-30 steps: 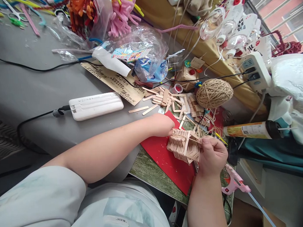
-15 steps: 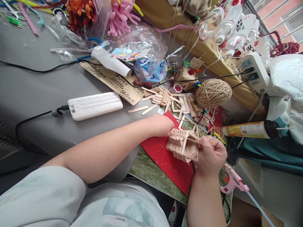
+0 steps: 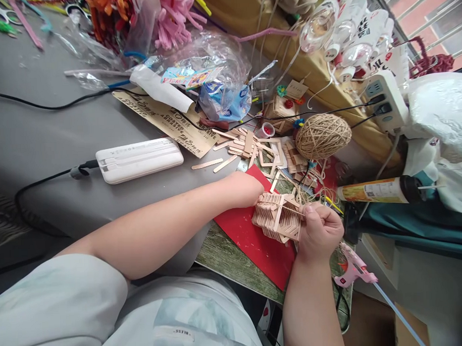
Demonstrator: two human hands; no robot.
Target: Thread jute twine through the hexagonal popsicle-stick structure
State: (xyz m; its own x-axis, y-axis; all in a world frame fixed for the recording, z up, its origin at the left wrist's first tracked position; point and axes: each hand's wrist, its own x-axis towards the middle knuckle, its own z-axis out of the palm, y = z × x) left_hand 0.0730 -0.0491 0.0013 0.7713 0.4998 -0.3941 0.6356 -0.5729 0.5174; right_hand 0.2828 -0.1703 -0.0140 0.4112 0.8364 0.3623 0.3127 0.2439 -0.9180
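A person's 2 hands close on a craft-stick house (image 3: 278, 218) held just above a red sheet (image 3: 256, 243): the left hand (image 3: 246, 188) grips its far side, the right hand (image 3: 319, 230) pinches its near edge beside a twine ball (image 3: 322, 136).

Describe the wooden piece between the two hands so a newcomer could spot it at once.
Find the ball of twine right of centre; just below it lies a red sheet. Over that sheet the left hand and right hand hold a stick block. Unlike the loose flat sticks scattered beside the twine, it is stacked in layers.
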